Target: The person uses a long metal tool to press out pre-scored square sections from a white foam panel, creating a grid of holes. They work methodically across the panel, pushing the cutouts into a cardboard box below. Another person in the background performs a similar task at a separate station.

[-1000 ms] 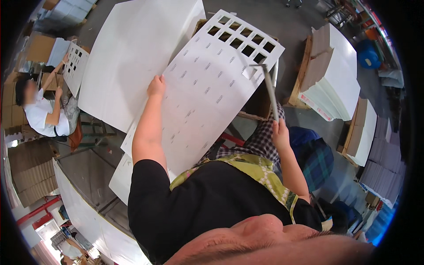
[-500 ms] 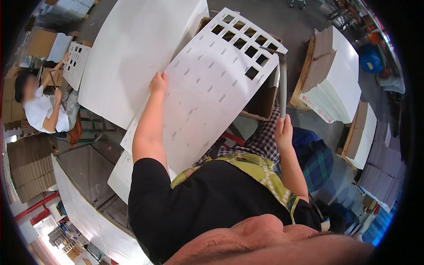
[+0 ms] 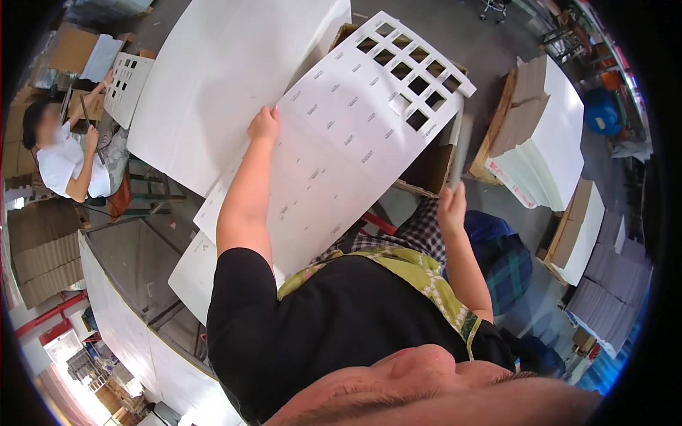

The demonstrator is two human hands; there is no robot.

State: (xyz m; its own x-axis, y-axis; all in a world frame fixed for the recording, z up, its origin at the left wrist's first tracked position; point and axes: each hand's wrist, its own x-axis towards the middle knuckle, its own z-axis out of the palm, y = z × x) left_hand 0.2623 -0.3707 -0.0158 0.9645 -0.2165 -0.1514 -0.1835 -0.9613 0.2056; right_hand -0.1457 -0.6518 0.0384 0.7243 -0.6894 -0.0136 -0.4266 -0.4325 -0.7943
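Note:
A large white printed sheet [image 3: 334, 149], one or more layers thick, slants across the middle, its far end full of square cut-out holes. One white square piece [image 3: 400, 104] sits tilted in its hole. My left hand [image 3: 264, 124] is closed on the sheet's left edge, fingertips on top. On the right, my right hand [image 3: 452, 206] grips the long pale handle of a hammer [image 3: 462, 145]. The hammer is smeared by motion beside the sheet's right corner, and its head cannot be made out now. Under the holed end stands an open cardboard box [image 3: 430, 167].
A big white sheet stack [image 3: 206, 92] lies at left. Pallets of white sheets [image 3: 543, 128] stand at right. At far left a seated person [image 3: 71, 156] holds a holed sheet and a stick-like tool. A metal-framed bin [image 3: 142, 270] is at lower left.
The hammer has gone from sharp, with its head over the sheet's corner, to blurred. One more square in the sheet has come loose and tilted. The whole view has shifted slightly.

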